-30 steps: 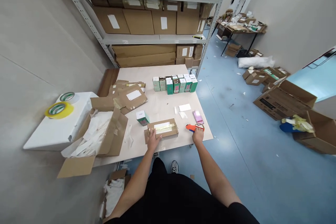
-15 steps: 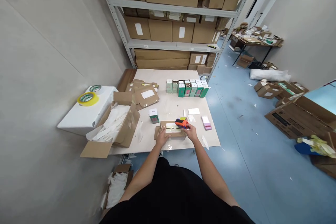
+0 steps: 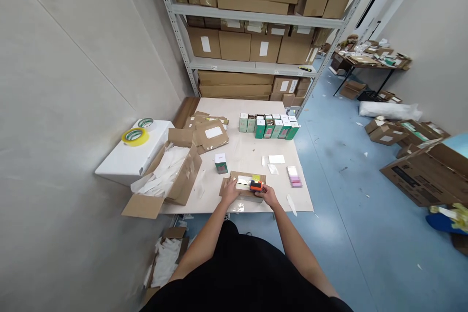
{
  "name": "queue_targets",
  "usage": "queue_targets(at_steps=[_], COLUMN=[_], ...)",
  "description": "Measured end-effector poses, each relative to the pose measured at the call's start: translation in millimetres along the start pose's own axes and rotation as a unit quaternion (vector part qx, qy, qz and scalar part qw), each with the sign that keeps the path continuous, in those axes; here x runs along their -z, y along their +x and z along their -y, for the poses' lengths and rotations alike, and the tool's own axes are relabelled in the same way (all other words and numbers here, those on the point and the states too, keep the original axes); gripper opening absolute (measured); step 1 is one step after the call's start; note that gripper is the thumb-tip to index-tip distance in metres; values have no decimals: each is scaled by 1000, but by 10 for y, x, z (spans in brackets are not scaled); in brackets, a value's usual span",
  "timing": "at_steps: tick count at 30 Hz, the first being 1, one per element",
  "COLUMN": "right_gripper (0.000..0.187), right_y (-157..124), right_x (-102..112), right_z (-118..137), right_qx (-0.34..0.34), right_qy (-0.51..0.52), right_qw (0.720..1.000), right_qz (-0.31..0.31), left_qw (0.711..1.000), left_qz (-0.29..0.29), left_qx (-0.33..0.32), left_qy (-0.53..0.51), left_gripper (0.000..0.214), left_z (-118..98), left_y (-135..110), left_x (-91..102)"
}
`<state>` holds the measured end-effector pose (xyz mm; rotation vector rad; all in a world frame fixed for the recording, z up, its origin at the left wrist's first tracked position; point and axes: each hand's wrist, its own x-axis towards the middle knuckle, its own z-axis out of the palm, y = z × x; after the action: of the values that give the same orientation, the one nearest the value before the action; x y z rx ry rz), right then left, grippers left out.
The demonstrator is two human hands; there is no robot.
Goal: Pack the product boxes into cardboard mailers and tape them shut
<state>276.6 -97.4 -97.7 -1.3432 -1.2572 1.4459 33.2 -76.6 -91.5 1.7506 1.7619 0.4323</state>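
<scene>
Right grip (image 3: 268, 196) holds orange tape dispenser (image 3: 256, 186) at carton's (image 3: 246, 193) unreadable white label (image 3: 243, 182).

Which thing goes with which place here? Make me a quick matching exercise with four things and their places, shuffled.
Things:
1. Orange-and-black handheld tape dispenser
2. Round yellow tape roll
3. Small green-and-white carton standing apart from the row
4. Slim yellow-and-black tool

Places:
A. On the grey metal shelf
B. On the pale table
C. In the right hand
D. On the white block

Pairs: 1-C, 2-D, 3-B, 4-A.
</scene>
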Motion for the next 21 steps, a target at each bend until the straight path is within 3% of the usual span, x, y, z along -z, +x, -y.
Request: queue_targets(at_steps=[2, 4, 8, 13, 17, 21], right_gripper=[57, 56, 55, 52, 53, 57], right_y=[15, 29, 41, 42, 44, 55], right_x=[-2, -13, -19, -9, -12, -9], right_z=[2, 8, 16, 2, -21, -44], right_qx=[-7, -15, -21, -10, -6, -15], right_qy=[-6, 1, 32, 61, 78, 79], right_qw=[1000, 1000, 999, 998, 997, 997], right_qz=[-2, -2, 2, 9, 12, 14], left_qw=[998, 994, 979, 940, 911, 883], left_qz=[-39, -38, 23, 107, 191, 238], left_qx=[-13, -13, 51, 180, 233, 261], left_qy=[-44, -105, -197, -268, -282, -310], left_gripper=[67, 70, 71, 47, 66, 58], left_z=[-91, -182, -308, -294, -325, -475], left_y=[35, 103, 318, 495, 566, 652], left_x=[66, 130, 246, 355, 433, 510])
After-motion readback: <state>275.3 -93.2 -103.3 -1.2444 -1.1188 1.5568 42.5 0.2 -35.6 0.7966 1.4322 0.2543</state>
